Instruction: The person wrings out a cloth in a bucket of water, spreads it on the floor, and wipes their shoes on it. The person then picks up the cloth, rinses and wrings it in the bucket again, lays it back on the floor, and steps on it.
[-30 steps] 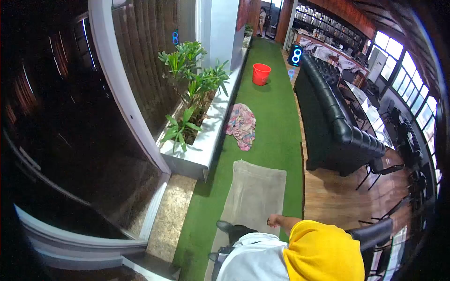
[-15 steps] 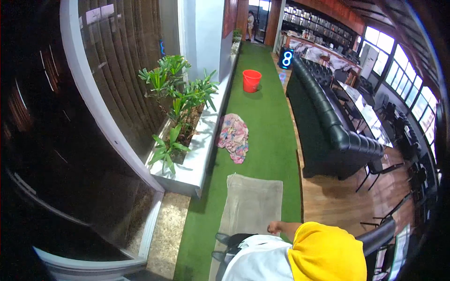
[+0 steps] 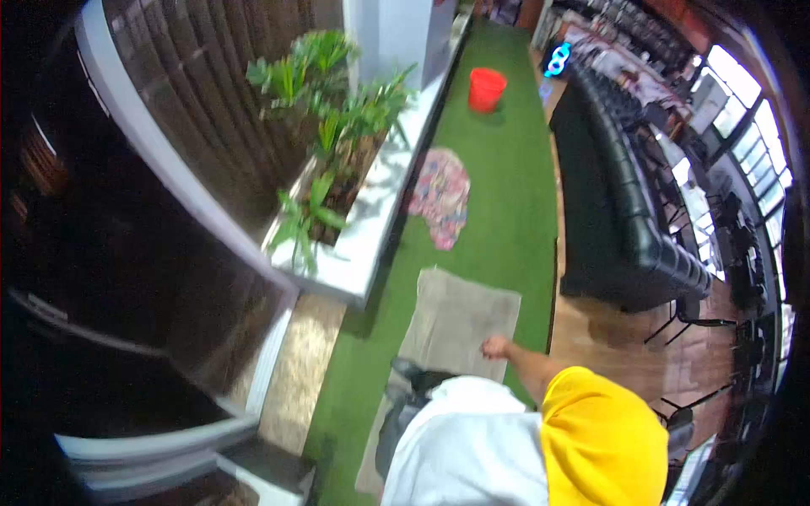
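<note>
My right hand (image 3: 495,347) hangs in front of my body at the end of a yellow sleeve (image 3: 606,434). Its fingers look loosely curled, and I see nothing in them, though motion softens the detail. Below it, a beige mat (image 3: 460,314) lies on green artificial turf. My left hand is out of view. Farther ahead, a crumpled pink floral cloth (image 3: 442,196) lies on the turf. Beyond that cloth stands a red bucket (image 3: 487,90); its contents do not show.
On the left, a white planter ledge (image 3: 371,257) with green plants (image 3: 325,110) borders the turf. A black tufted sofa (image 3: 603,202) runs along the right, with chairs and tables behind. A lit figure-eight sign (image 3: 558,60) stands near a marble counter.
The view has tilted downward and turned a little, so the mat, cloth and bucket appear higher. My right hand and forearm show more, reaching further over the mat.
</note>
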